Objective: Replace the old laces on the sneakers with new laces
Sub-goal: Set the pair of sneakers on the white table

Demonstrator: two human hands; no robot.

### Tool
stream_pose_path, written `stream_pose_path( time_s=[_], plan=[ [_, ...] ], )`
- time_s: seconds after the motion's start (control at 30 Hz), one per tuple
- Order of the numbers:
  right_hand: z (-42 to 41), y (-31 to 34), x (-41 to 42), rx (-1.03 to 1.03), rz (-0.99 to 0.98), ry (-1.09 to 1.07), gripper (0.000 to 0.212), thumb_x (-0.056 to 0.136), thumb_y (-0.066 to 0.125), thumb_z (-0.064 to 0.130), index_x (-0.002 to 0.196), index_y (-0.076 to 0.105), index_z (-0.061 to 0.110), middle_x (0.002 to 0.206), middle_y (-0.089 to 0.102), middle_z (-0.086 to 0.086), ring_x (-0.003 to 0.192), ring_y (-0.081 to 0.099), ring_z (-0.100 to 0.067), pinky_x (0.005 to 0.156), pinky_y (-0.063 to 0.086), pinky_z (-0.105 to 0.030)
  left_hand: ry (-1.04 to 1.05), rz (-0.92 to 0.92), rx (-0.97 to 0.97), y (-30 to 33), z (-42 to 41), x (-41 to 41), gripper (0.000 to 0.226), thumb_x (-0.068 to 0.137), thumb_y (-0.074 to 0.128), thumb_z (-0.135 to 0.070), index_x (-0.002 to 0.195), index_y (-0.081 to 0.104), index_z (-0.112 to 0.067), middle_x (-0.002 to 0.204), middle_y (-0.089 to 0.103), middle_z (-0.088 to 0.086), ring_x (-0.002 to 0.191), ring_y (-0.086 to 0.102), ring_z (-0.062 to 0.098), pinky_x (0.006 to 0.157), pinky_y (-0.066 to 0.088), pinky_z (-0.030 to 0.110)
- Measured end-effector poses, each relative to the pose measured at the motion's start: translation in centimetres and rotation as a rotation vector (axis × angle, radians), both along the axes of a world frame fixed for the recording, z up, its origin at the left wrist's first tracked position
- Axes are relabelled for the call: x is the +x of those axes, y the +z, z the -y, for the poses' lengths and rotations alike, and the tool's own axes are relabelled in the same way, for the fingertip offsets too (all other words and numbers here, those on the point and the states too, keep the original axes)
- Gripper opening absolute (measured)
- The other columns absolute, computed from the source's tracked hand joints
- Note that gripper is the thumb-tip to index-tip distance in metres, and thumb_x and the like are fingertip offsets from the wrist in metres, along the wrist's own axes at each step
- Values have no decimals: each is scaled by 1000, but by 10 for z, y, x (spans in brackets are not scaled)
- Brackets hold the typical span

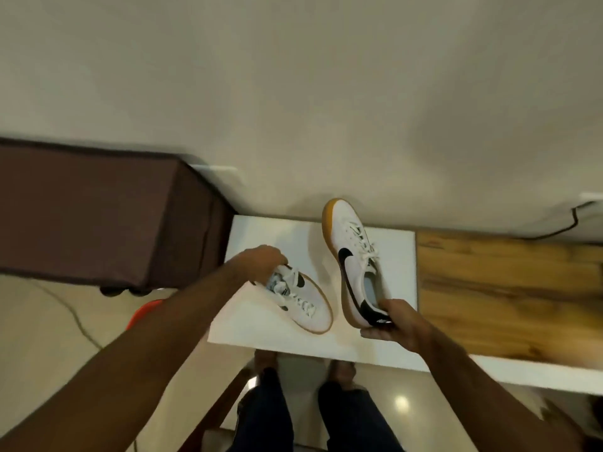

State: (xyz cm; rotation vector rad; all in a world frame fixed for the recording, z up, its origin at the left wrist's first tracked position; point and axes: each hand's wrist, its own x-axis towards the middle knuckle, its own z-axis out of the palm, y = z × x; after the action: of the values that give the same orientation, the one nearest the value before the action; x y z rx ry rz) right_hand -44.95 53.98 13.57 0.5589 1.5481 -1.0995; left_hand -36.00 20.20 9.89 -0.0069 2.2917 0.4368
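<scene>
You are gripping one sneaker [301, 296] with your left hand [261, 261] mid-worktop [261, 334]; your right hand [396, 322] is pinching the other sneaker [354, 265] by its heel, seemingly tilted above the far edge, risking slipping.

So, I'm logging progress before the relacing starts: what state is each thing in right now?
Left sneaker: on the white table, still laced.
Right sneaker: lifted by its heel, still laced.
Left hand: grips left sneaker's heel.
Right hand: grips right sneaker's heel.
</scene>
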Motion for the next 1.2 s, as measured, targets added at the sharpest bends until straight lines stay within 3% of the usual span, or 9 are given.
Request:
stream_pose_path(
  time_s=[0.2,0.33,0.43,0.5,0.63,0.73,0.9,1.03,1.2],
  plan=[
    [-36,-81,8,69,7,-244,29,99,44,-7,123,60,-9,116,68,-26,102,69,-40,71,63,-44,-400,-87,52,-61,-2,-112,50,79,68,-4,129,68,-13,129,68,8,118,63,30,101,43,32],
    [-38,-110,18,82,-12,-301,34,98,44,-8,127,59,-2,119,67,-23,106,68,-40,75,63,-45,-485,-338,-36,-86,-21,-148,42,86,65,-6,126,68,-18,121,63,7,111,60,29,80,41,30],
    [-35,-115,11,108,-91,-269,39,95,41,-11,126,60,2,120,65,-22,106,67,-39,77,62,-45,-218,-614,-83,-93,-27,-151,37,86,59,3,120,68,-8,120,61,17,106,61,38,81,52,45],
    [-31,-111,0,147,-190,-177,40,92,43,-12,121,61,7,120,65,-20,106,66,-39,74,62,-44,73,-754,38,-87,-18,-140,44,83,51,8,120,67,-9,121,61,15,107,60,37,84,52,48],
    [-12,-72,-44,170,-581,166,53,86,47,-9,129,65,17,122,69,-7,113,62,-28,91,58,-45,600,-928,370,-35,5,-104,35,94,46,4,120,65,-11,121,62,5,115,58,16,95,45,27],
    [38,-29,-86,118,-801,447,53,85,50,-2,132,67,15,126,68,-6,116,60,-22,96,46,-30,853,-801,548,0,22,-65,24,103,51,-21,122,65,-15,123,66,-1,115,61,11,95,46,25],
    [161,-3,-134,49,-995,868,58,82,54,-6,133,67,19,134,67,-8,125,60,-27,108,47,-36,893,-390,462,13,63,7,63,72,70,-67,130,51,-49,128,61,-22,116,58,-1,99,47,27],
    [249,-19,-135,-30,-1039,1045,48,78,61,-7,119,76,14,121,74,-4,113,67,-21,101,52,-34,963,-195,553,-21,70,45,110,54,84,-63,146,34,-33,138,53,-8,125,54,11,104,49,35],
    [300,-63,-116,-89,-1068,925,21,76,77,4,97,79,2,99,77,-14,94,70,-26,87,54,-38,1267,-181,754,-73,20,87,89,82,82,-32,153,29,-27,145,51,-6,129,55,12,110,47,44]
  ],
)
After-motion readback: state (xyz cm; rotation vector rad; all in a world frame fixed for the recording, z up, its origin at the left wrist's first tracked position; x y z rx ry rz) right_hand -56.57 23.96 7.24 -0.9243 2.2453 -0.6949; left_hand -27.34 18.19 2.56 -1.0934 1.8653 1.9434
